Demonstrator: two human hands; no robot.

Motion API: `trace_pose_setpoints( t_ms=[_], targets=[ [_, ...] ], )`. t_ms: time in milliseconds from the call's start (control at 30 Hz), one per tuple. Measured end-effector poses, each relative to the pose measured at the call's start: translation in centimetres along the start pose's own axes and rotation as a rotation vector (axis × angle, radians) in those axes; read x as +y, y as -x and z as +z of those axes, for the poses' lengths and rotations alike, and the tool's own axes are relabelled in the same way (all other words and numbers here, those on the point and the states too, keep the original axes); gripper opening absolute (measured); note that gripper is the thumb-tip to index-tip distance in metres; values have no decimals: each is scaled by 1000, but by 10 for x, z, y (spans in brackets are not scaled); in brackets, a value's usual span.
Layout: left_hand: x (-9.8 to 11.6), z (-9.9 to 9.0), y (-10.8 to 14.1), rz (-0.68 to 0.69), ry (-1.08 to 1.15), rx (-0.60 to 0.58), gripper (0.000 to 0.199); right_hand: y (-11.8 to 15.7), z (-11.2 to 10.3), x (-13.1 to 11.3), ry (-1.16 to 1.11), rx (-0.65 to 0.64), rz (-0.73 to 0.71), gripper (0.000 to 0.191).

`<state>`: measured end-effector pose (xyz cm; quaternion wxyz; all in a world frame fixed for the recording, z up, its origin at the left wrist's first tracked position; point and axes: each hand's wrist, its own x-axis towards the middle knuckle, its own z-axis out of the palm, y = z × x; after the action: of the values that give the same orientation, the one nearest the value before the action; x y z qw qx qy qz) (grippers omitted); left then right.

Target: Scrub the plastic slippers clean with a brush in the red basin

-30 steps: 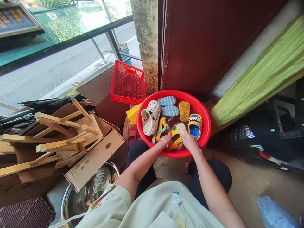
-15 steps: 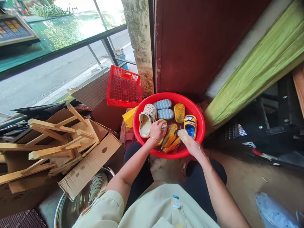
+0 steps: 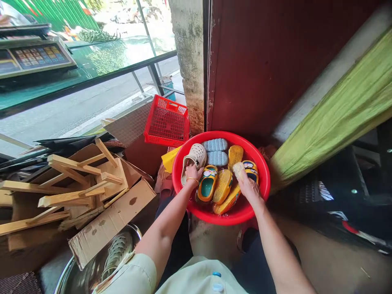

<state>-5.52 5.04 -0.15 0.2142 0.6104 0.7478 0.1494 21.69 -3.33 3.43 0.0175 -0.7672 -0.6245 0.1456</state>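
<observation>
A red basin [image 3: 265, 179] holds water and several clogs. My left hand [image 3: 193, 174] rests at the near end of a cream clog [image 3: 197, 154], its fingertips partly hidden at the opening. Right of it floats a yellow clog with a green inside [image 3: 208, 183]. Two yellow clogs, one of them sole up [image 3: 223, 187], lie in the middle. My right hand [image 3: 248, 185] is closed on a pale scrubber [image 3: 238, 169], beside a yellow clog with a blue inside [image 3: 251, 171]. Blue soles [image 3: 217, 158] and a yellow sole [image 3: 235, 156] face up at the back.
Behind the basin on the left is a red crate [image 3: 168, 122]. Wooden stools [image 3: 82, 175] and cardboard [image 3: 113, 220] are piled at the left, above a metal basin [image 3: 61, 281] with a clog. A green curtain [image 3: 333, 110] hangs at the right.
My left hand has moved left from the yellow clog to the cream one. The yellow clog with the green inside now shows, and the middle clogs have spread apart. The whole view has shifted slightly.
</observation>
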Motion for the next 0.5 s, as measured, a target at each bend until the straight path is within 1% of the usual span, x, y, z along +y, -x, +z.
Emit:
trace_pose_setpoints(
  t_ms=[100, 233, 367, 500],
  targets=[
    [0, 8, -6, 26, -95, -62, 40, -2, 6, -2, 53, -61, -12, 67],
    [-3, 20, -15, 30, -66, -135, 39, -2, 3, 0, 115, -135, -16, 65],
    [-10, 27, -19, 12, 40, -179, 34, 1, -5, 0, 137, -120, -30, 65],
    [-13, 27, -17, -14, 141, -181, 35, 3, -10, -3, 137, -98, -29, 66]
  ],
)
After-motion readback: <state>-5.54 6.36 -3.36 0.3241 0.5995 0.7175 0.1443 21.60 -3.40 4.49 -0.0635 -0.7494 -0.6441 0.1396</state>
